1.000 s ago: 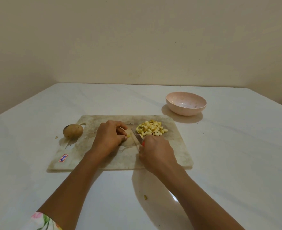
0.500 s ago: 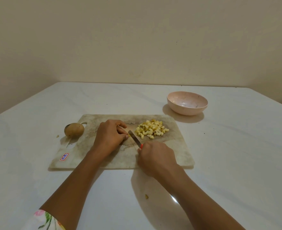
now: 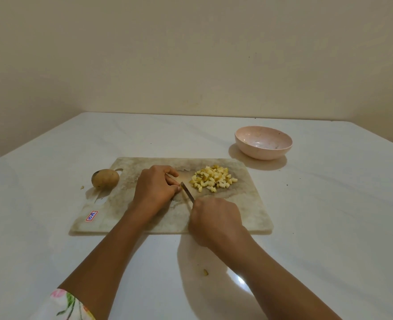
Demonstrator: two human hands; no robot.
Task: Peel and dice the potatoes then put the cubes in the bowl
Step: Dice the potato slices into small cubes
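Both hands meet mid-frame on the mottled grey cutting board [image 3: 248, 204]: the left hand [image 3: 155, 185] curls over what seems a hidden potato piece; the right hand [image 3: 215, 218] grips a slim steel knife [image 3: 187, 191], blade slanting up-left to the left fingertips. Pale yellow potato cubes [image 3: 214, 180] lie just right; the pink round bowl [image 3: 263, 142] sits upper right, nearer the right hand.

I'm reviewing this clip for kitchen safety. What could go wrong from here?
The knife in the right hand has its blade right beside the left hand, whose curled fingers hold a potato strip; a slip could nick them.
The whole potato sits at the left edge of the cutting board and might roll away.
The potato cubes lie close to the blade and may scatter; one scrap already lies on the table.
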